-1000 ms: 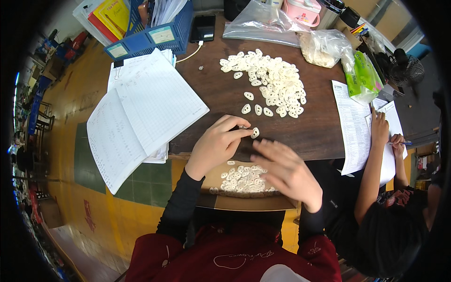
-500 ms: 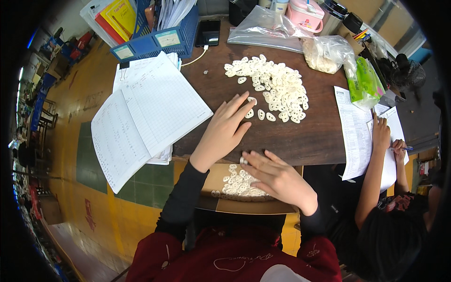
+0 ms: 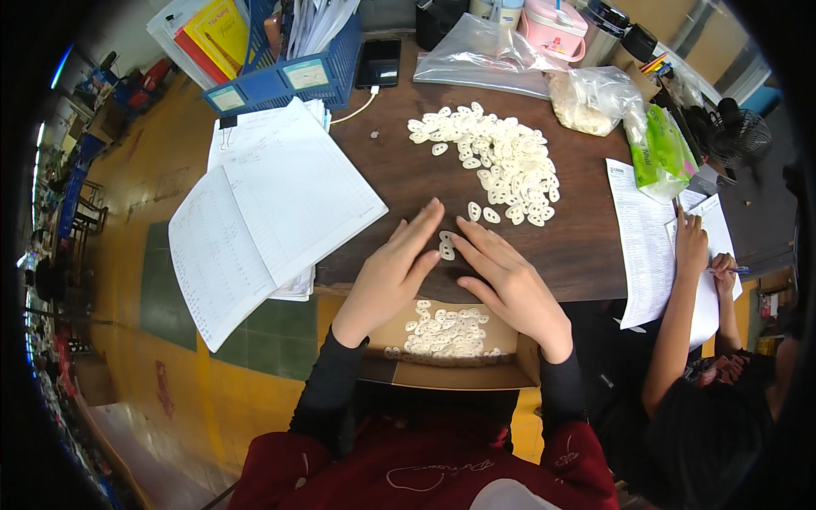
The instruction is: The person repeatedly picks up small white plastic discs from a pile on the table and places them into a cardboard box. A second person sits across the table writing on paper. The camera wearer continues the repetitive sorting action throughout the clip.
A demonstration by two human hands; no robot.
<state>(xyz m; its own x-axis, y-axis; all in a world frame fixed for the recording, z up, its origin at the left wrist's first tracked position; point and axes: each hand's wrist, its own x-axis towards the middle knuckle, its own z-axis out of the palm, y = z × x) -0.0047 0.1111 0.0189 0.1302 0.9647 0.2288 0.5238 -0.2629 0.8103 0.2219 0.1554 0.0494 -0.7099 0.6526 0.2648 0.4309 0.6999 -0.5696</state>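
Small cream-white oval pieces with holes lie heaped in a pile (image 3: 514, 161) on the dark wooden table. Between my two hands, a couple of loose oval pieces (image 3: 446, 245) rest on the tabletop. My left hand (image 3: 395, 268) lies to their left, its fingers stretched forward and its thumb apart. On their other side is my right hand (image 3: 506, 276), fingers extended, with the index fingertip touching or nearly touching a piece. Neither hand grips anything. Below the table edge, an open cardboard box (image 3: 408, 374) holds many more such pieces.
An open notebook (image 3: 272, 212) and papers lie at left, below a blue file holder (image 3: 297, 76). A phone (image 3: 378, 61) with a cable, plastic bags (image 3: 586, 102) and a green packet (image 3: 663, 153) line the back. Another person's hands (image 3: 693, 246) are over papers at right.
My left hand has drawn back toward the table edge, and loose pieces came nearer with it. My right hand has risen from over the box onto the table.
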